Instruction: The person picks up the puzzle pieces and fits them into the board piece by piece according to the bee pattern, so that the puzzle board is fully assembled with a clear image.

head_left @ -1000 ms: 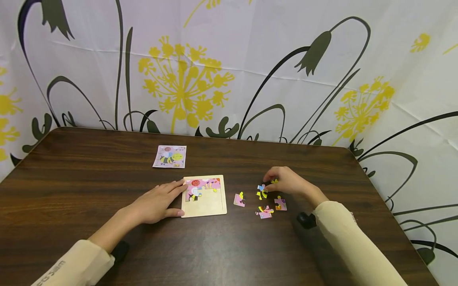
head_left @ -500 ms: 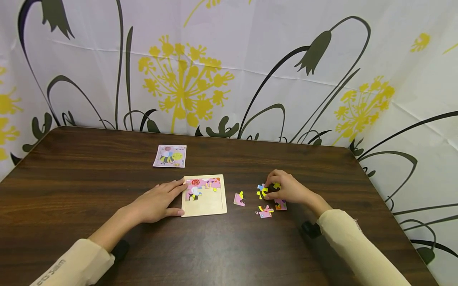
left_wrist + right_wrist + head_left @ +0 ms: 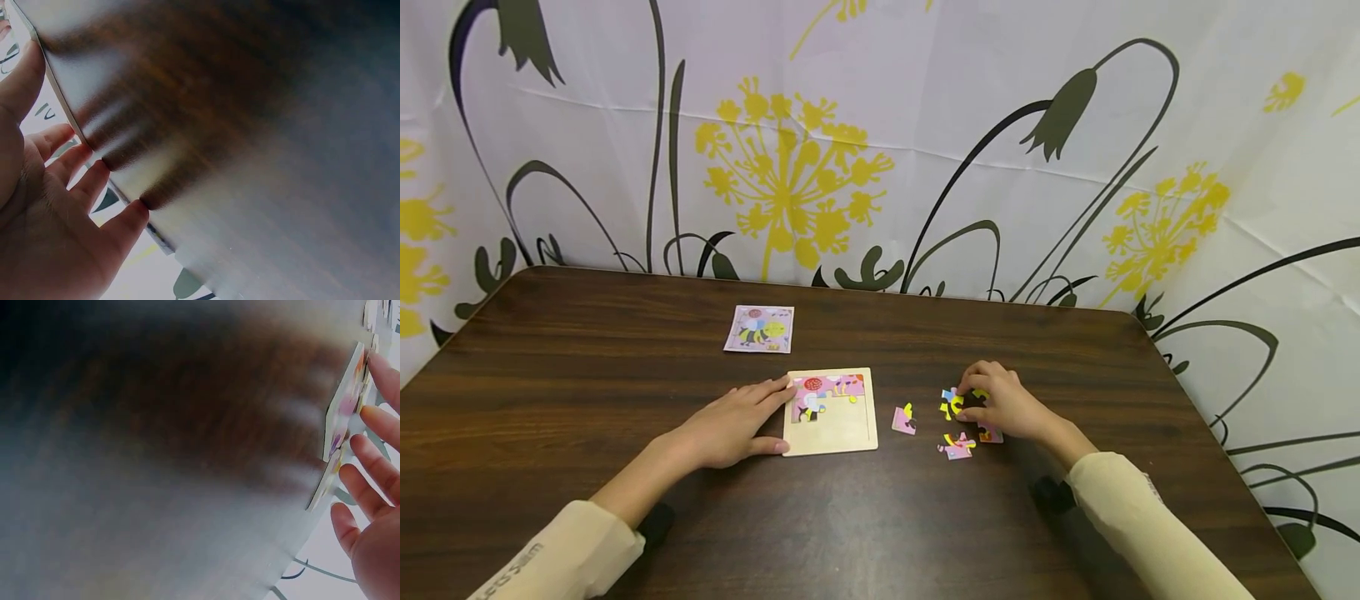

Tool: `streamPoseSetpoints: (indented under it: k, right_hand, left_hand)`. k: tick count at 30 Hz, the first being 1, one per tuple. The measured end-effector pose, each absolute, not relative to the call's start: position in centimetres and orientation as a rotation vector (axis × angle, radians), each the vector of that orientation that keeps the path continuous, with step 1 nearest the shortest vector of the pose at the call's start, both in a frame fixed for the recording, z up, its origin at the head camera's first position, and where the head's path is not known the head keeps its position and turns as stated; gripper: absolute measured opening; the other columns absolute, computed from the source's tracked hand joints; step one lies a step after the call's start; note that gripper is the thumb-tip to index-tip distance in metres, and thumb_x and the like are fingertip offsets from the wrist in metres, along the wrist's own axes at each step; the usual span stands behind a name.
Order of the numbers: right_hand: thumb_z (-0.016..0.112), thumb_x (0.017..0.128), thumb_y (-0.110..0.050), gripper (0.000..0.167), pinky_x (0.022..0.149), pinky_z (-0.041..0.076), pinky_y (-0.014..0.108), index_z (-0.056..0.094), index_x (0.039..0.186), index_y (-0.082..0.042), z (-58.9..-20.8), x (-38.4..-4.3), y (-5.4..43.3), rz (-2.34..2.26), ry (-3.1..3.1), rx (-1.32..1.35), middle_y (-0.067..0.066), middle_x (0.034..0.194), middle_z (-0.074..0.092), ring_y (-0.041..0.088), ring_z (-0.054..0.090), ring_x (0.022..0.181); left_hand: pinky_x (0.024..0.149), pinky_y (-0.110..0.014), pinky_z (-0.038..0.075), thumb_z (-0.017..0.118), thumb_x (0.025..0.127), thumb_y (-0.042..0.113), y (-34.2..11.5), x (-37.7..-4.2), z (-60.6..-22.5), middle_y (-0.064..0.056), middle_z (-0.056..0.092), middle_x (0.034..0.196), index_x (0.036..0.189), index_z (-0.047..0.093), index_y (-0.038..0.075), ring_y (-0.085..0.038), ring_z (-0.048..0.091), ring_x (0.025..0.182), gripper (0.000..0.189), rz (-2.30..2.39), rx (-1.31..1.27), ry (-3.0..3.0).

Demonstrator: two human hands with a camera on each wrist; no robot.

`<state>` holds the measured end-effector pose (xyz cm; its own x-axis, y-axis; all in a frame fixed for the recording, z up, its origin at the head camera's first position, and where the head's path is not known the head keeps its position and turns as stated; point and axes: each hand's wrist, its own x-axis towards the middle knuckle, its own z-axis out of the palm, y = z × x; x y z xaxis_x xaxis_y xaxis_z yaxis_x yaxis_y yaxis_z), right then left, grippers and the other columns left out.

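Observation:
In the head view my left hand (image 3: 730,427) rests at the left side of a wooden puzzle board (image 3: 835,433), fingertips on its upper left corner and thumb at its lower left. Joined pink pieces (image 3: 812,387) fill the board's upper left part and top. My right hand (image 3: 1006,402) is over the loose pieces, its thumb and index fingertips beside a blue-and-yellow puzzle piece (image 3: 952,405); whether they touch it is unclear. Under that hand a yellow-green piece (image 3: 980,393) and a pink piece (image 3: 990,434) are partly hidden. In the right wrist view, the right fingers (image 3: 375,456) are spread.
A pink-and-yellow puzzle piece (image 3: 905,419) lies right of the board, and another pink piece (image 3: 957,447) lies nearer the front. Behind the board is a printed bee picture (image 3: 760,329). All lie on a dark wooden table (image 3: 865,533) before a flowered curtain (image 3: 970,100).
My right hand has shifted slightly down and right over the pieces, now partly covering the pink one. The left hand stays on the board. The camera view has shifted a little.

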<state>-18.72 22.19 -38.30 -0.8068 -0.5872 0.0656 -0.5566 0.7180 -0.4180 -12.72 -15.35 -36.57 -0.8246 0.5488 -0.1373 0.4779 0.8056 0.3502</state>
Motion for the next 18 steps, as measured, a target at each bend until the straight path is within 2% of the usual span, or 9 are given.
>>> streamPoseSetpoints:
  k: [18]
  right_hand:
    - [0.075, 0.075, -0.016, 0.016, 0.075, 0.029, 0.042, 0.067, 0.089, -0.011, -38.43, -18.52, 22.07, -0.609, 2.875, -1.030, 0.003, 0.100, 0.054, 0.025, 0.047, 0.097]
  left_hand:
    - [0.096, -0.061, 0.027, 0.062, 0.084, 0.039, -15.36, -12.61, -36.70, -0.024, 0.033, 0.140, 0.138, 0.037, 0.001, -0.041, 0.032, 0.126, 0.070, 0.455, 0.808, 2.777]
